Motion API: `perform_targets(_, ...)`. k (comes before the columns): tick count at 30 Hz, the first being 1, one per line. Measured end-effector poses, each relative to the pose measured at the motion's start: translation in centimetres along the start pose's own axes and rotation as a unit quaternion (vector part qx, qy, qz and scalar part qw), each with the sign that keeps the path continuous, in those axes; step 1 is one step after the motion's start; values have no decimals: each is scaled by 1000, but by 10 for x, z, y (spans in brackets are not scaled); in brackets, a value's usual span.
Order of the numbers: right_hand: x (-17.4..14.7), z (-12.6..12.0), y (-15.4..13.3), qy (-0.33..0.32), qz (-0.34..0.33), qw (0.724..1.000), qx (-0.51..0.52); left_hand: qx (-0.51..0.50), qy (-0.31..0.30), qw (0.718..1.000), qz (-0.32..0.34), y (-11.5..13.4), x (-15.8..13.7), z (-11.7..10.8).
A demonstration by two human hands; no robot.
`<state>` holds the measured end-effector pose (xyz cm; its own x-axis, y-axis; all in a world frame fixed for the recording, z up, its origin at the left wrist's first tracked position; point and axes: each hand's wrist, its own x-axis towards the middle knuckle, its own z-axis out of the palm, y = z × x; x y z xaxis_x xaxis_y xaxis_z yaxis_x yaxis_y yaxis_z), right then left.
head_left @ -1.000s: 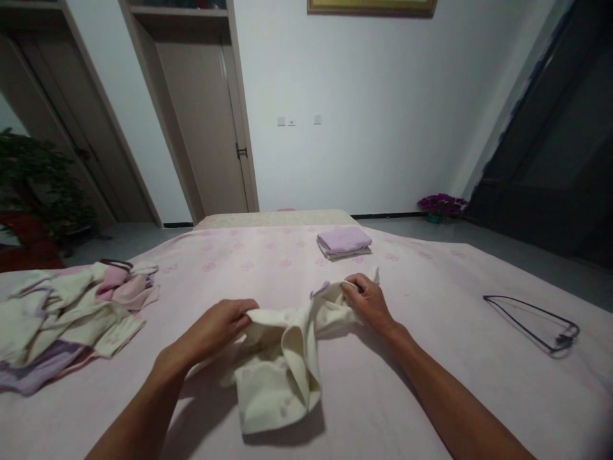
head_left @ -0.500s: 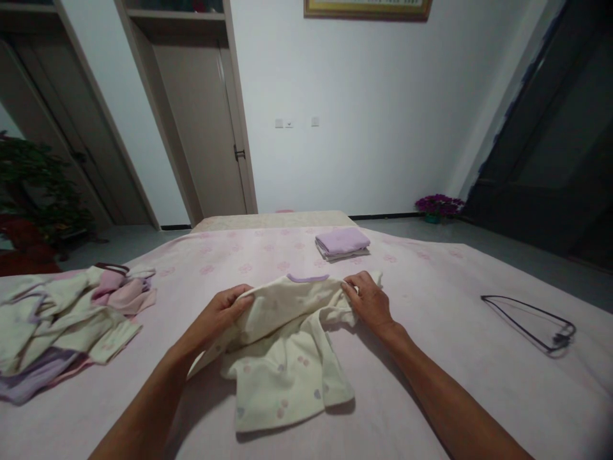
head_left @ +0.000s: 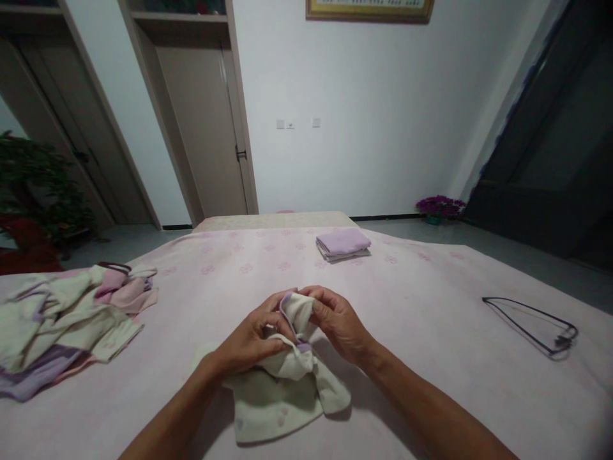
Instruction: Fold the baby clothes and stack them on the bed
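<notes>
A small cream shirt (head_left: 278, 406) with a purple neckband and faint printed spots lies bunched on the pink-white cloth (head_left: 412, 358) in front of me. My left hand (head_left: 261, 335) is closed on the shirt beside its neckband, thumb and fingers pinching the fabric. From the other side my right hand (head_left: 338, 322) grips the collar area, its fingertips close to those of the left. The neck part is lifted and folded between both hands, while the hem and one sleeve rest on the cloth. Part of the shirt is hidden under my left hand.
Left of me lies a heap of cream, pink and purple clothes (head_left: 71, 313). A folded purple garment stack (head_left: 342, 245) sits toward the far edge. On the right is a thin black wire-like frame (head_left: 534, 326). A potted purple flower (head_left: 439, 207) stands on the floor beyond.
Both hands have moved inward from the shirt's shoulders and now meet near its neckband. The shirt, spread between them before, is gathered up at the collar.
</notes>
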<state>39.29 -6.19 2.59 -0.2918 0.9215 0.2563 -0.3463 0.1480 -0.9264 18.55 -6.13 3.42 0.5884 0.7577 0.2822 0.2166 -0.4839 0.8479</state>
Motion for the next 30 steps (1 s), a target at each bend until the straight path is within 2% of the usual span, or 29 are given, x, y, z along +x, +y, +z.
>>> perform_targets(3, 4, -8, 11, 48, -6, 996, -78, -12, 30, 999, -39, -10, 3, 9)
perform_targets(7, 8, -22, 16, 148, -37, 972, -180, -23, 199, 973, -118, -29, 8, 12)
perform_targets(9, 5, -22, 13, 118, 9, 974, -191, -30, 286, 948, -138, -33, 10, 12)
perform_targets(12, -4, -11, 10, -25, 152, 979, -135, -8, 357, 922, -151, -28, 11, 15)
perform_targets(13, -7, -6, 10, -60, 178, 976, -113, -4, 362, 920, -151, -24, 11, 17)
perform_targets(15, -12, 3, 11, -83, 180, 977, -81, -34, 341, 928, -143, -14, 10, 23)
perform_targets(18, -14, 12, 10, -58, 159, 984, -47, -160, 267, 941, -130, -1, 8, 32)
perform_targets(20, -12, 15, 9, -27, 153, 988, -19, -246, 224, 933, -135, 3, 8, 35)
perform_targets(22, -10, 17, 8, 17, 143, 990, 2, -289, 184, 929, -143, 2, 10, 34)
perform_targets(26, -7, 14, 14, 73, 112, 991, -17, -245, 123, 947, -167, -12, 17, 25)
perform_targets(30, -5, 9, 17, 60, 105, 991, -62, -99, 136, 975, -146, -36, 26, 11)
